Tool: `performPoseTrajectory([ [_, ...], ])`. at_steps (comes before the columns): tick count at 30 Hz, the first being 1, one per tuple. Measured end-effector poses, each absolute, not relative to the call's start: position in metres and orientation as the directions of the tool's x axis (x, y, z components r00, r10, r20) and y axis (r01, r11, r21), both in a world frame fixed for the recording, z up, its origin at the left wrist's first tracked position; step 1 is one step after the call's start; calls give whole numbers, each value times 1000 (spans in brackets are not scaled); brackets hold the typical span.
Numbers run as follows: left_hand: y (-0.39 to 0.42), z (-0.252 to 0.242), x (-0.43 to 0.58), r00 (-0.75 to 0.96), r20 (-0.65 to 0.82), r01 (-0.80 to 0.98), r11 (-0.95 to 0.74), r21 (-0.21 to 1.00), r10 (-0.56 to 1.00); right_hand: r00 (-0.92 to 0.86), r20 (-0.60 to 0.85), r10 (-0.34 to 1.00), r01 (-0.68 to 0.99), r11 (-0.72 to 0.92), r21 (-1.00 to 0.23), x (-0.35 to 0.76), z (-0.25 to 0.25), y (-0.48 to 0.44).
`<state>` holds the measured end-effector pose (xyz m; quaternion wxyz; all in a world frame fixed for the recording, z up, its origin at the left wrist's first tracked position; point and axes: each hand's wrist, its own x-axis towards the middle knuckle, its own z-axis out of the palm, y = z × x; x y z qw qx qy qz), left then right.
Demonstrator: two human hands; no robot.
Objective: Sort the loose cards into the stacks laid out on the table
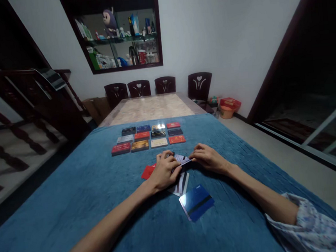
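Observation:
Over the loose cards, my left hand (166, 171) is closed, its thumb and fingers at the left end of a pale card (185, 162) seen nearly edge-on. My right hand (207, 158) pinches the right end of that card. A red card (147, 172) sticks out to the left of my left hand, partly covered by it. Below the hand, a whitish card with a dark stripe (183, 183) lies on the cloth. Nearer to me, a blue card with a black stripe (197, 202) overlaps another card. Beyond my hands, several card stacks stand in rows, among them a gold stack (140, 145) and a white stack (159, 143).
A blue cloth (81, 180) covers the near part of the table, with the bare stone-patterned top (151, 107) behind it. Dark wooden chairs (165, 85) line the far end. At left runs a wooden railing (19, 148); at right an orange bucket (226, 112) stands on the floor.

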<state>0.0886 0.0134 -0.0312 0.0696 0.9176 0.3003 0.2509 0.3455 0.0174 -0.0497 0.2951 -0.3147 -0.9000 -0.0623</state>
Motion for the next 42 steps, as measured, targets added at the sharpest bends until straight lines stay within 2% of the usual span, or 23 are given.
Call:
performPoseTrajectory([
  [8,25,-35,88,665,475,508,-815,277,576,-536,710,458,622,782,-35,341,-53,18],
  [12,31,-35,89,636,464,532,-786,314,616,-510,738,441,628,778,-30,343,-58,21],
  [21,41,-35,97,601,473,530,-764,368,645,-440,645,625,730,667,-149,340,-59,18],
  [32,39,-40,96,621,492,558,-785,270,610,-468,623,628,754,651,-90,340,-63,19],
  [36,38,-42,96,613,464,590,-761,269,639,-475,605,639,781,623,-46,340,-64,19],
  [42,33,-40,98,614,408,641,-728,242,676,-485,574,660,787,616,-43,339,-65,18],
])
